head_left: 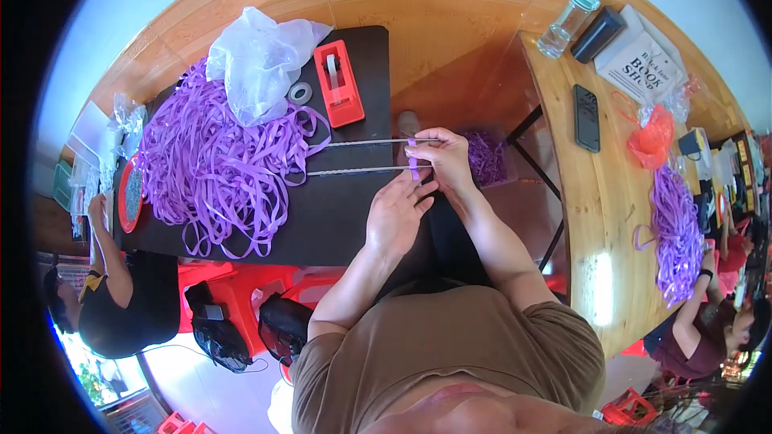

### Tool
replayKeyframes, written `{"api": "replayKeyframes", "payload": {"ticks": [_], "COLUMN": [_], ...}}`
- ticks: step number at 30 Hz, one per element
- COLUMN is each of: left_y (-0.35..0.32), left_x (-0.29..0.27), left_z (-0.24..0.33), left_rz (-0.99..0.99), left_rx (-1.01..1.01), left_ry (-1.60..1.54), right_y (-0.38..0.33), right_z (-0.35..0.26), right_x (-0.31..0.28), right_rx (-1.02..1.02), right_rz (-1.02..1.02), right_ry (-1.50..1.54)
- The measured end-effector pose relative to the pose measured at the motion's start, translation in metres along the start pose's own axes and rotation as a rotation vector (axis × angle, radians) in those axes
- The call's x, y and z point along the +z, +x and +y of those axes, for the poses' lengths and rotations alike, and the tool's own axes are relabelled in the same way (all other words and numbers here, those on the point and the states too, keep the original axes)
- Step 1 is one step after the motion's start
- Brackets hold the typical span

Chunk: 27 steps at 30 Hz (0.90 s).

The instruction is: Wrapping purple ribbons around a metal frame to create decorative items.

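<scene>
Two thin metal rods stretch side by side from the heap of purple ribbon toward my hands, beyond the dark table's edge. A short purple ribbon strip crosses both rods near their right ends. My right hand pinches the strip at the upper rod, thumb and forefinger closed on it. Below, my left hand is turned palm up, its fingertips at the strip's lower end beside the lower rod. Its other fingers are loosely curled and apart.
On the dark table are a red tape dispenser, a grey tape roll and a clear plastic bag. A wooden table at right bears a phone, a bottle and more ribbon. People sit at both sides.
</scene>
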<state>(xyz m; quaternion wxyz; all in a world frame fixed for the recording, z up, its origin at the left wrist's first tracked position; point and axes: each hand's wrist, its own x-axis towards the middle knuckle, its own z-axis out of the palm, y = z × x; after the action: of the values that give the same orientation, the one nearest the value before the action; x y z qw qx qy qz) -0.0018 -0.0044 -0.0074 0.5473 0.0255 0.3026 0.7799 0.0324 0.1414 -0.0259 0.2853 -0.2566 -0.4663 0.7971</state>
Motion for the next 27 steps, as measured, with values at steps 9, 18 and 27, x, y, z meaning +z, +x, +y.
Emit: {"api": "replayKeyframes", "payload": {"ticks": [9,18,27], "left_y": [-0.001,-0.006,-0.020], "left_x": [0.006,0.004,0.023], "left_z": [-0.001,-0.004,0.002], "left_rz": [0.016,0.006,-0.104], "left_rx": [0.018,0.006,-0.069], "left_ry": [0.054,0.071,0.131], "right_y": [-0.001,0.030,0.064], "right_z": [-0.001,-0.022,0.001], "right_x": [-0.030,-0.181,-0.210], "right_rx": [-0.100,-0.214,-0.617], "right_rz": [0.072,0.431,0.564], "right_ry": [0.056,-0.333,-1.327]}}
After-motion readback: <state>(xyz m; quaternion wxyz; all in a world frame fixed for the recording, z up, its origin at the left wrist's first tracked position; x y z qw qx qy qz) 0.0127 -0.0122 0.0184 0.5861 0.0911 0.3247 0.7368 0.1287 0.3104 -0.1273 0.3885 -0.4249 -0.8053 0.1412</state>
